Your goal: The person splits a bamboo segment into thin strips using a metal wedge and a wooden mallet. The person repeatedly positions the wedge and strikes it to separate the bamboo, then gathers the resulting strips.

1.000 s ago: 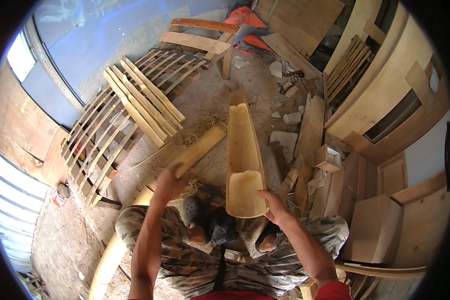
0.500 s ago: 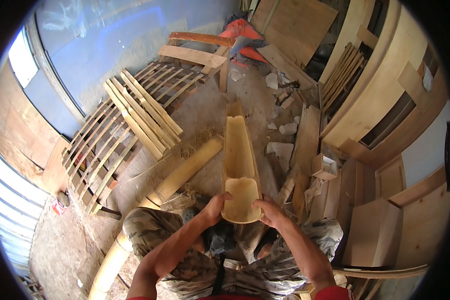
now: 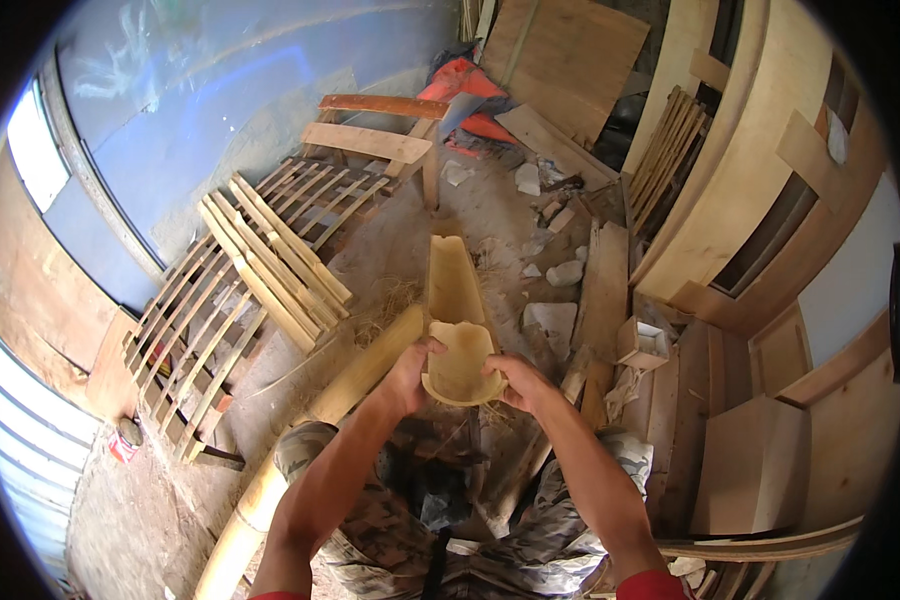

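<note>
A long half of a split bamboo pole (image 3: 453,280) stretches away in front of me, its pale hollow side facing up. Across it, a ragged-edged node wall stands near the close end. My left hand (image 3: 411,375) grips the left rim of that end, thumb over the edge. On the opposite rim my right hand (image 3: 517,382) is closed in the same way. Beneath and to the left, an uncut round bamboo pole (image 3: 365,360) lies slantwise on the floor beside my leg.
A slatted wooden frame (image 3: 185,335) at the left carries several bamboo strips (image 3: 275,265). Wooden planks (image 3: 605,290) and rubble lie along the right, near a small open box (image 3: 643,343). Large wooden panels (image 3: 730,160) line the right side. An orange-red cloth (image 3: 462,82) lies at the back.
Both hands have moved forward, away from my body, with the near end of the split bamboo. My knees have shifted slightly and the view has turned a little.
</note>
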Available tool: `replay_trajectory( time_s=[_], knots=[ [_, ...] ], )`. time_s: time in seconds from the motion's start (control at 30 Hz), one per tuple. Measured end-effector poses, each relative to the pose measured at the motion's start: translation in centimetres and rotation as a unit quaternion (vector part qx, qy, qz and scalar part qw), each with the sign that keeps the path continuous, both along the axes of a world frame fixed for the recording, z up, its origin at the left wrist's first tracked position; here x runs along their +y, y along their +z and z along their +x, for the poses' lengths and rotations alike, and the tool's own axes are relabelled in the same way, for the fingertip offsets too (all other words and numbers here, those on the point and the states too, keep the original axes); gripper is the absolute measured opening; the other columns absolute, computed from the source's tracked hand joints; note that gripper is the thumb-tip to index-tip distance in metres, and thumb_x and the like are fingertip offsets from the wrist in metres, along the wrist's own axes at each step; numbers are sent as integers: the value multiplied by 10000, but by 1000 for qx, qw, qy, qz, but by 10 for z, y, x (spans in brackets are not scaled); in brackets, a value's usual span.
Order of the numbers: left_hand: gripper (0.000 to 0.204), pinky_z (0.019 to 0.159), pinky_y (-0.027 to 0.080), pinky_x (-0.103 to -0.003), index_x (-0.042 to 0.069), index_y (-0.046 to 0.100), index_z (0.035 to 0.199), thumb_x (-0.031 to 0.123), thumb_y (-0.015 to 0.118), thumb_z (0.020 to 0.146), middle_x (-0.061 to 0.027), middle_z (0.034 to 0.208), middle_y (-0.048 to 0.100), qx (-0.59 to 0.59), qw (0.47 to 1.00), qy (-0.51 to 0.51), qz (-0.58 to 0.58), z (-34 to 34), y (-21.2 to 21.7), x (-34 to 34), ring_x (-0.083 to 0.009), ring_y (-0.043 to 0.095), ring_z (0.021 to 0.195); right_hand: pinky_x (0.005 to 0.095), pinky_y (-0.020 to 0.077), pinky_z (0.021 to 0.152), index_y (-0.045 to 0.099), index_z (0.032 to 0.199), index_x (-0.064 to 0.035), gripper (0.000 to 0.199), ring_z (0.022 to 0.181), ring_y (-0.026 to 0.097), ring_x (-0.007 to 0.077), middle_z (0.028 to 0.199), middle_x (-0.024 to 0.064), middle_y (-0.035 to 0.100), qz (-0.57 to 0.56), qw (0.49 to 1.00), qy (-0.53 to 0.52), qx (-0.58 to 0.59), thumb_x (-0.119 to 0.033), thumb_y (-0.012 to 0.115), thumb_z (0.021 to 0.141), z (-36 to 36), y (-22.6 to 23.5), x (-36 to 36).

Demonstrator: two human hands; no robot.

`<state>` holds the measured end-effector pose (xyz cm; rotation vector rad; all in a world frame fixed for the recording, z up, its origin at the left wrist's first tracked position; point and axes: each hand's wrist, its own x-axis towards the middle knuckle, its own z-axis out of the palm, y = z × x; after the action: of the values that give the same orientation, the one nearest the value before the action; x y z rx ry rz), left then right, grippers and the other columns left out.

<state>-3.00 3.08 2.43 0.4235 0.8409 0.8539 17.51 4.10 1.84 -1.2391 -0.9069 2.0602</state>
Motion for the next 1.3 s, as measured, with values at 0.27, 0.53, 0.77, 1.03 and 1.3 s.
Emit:
replay_trajectory(
  time_s=[0.27,0.53,0.77,1.03,1.3],
  knots=[
    [535,1057,431,-463,28,470,1364,259,544,887,-152,1333,555,9,1000,13,8,-12,2,43,-318,555,1212,376,568,851,580,1178,-10,364,973,654,199,1104,86,635,11,998,-36,42,-205,591,871,-15,-15,46],
    [454,1028,459,-458,32,513,1321,289,510,946,-143,1316,578,-20,997,57,43,-17,22,57,-311,573,1193,400,563,902,407,1434,-30,733,1151,613,246,1325,146,565,67,991,-83,87,-591,481,969,-29,34,37],
    [519,1043,439,-460,41,505,1350,409,430,992,-147,1348,565,-4,993,74,89,-22,18,59,-310,550,1234,335,547,843,190,1544,-23,826,1043,640,219,1250,160,599,321,942,-36,-94,-467,586,971,-33,31,0],
    [799,1084,402,-464,82,370,1465,699,336,958,-117,1434,469,-66,968,137,202,11,8,23,-269,479,1313,295,516,777,344,1509,-31,703,855,653,130,954,127,708,379,908,-124,-129,-381,633,971,-23,-7,12],
    [706,907,568,-408,121,255,1442,16,674,883,-124,1306,517,21,953,156,259,31,-22,5,-253,591,1153,297,563,768,367,1488,-14,684,859,665,129,1052,115,709,338,932,-116,-66,-348,651,963,-12,-6,7]
  ],
)
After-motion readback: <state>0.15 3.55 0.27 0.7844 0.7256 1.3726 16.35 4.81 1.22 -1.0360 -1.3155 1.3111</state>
